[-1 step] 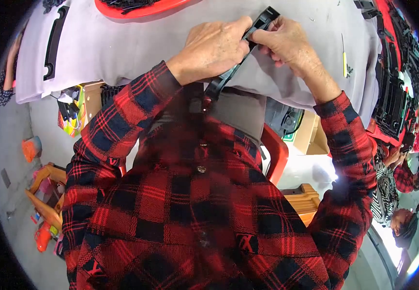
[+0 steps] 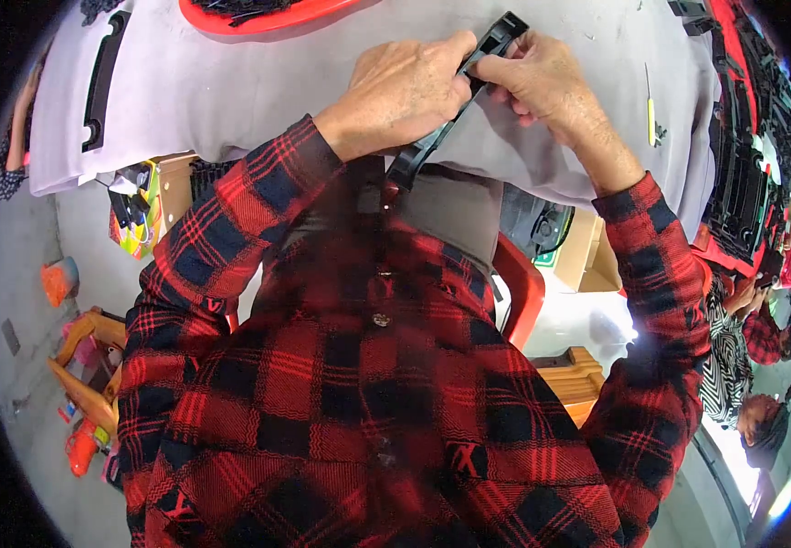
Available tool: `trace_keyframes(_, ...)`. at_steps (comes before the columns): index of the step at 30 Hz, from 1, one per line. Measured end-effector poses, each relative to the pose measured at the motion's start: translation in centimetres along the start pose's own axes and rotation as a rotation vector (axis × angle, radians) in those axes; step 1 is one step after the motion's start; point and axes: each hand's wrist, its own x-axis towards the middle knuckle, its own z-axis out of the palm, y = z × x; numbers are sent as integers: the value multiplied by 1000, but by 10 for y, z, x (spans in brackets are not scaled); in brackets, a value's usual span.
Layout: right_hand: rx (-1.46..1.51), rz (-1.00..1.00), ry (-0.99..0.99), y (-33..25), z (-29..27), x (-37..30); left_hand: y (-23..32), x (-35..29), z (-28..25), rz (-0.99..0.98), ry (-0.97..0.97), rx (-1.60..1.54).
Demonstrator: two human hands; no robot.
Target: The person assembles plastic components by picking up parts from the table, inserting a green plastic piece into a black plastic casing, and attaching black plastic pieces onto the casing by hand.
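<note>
The black strip (image 2: 502, 33) slants away rightward across the near edge of the table (image 2: 258, 82), its far part between the left hand (image 2: 409, 89), fingers curled around it, and the right hand (image 2: 546, 84), pinching its right side.

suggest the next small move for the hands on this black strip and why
Probably a gentle press with the thumb of the right hand, near the far end of the black strip: that thumb's tip is already at the strip's edge, and the left hand grips the strip, so it should stay steady.
</note>
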Motion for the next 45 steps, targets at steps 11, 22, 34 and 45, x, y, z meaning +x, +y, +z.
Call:
trace_keyframes(11,191,-56,-12,17,-1,-6,-5,-4,0,25,0,-7)
trace_keyframes(22,343,-394,148,31,12,-40,-10,-39,-21,53,-131,-462)
trace_keyframes(34,-4,-361,51,11,17,-40,-9,-43,-14,155,58,-206)
trace_keyframes(45,387,-170,126,28,45,-91,-19,-13,-31,682,64,149)
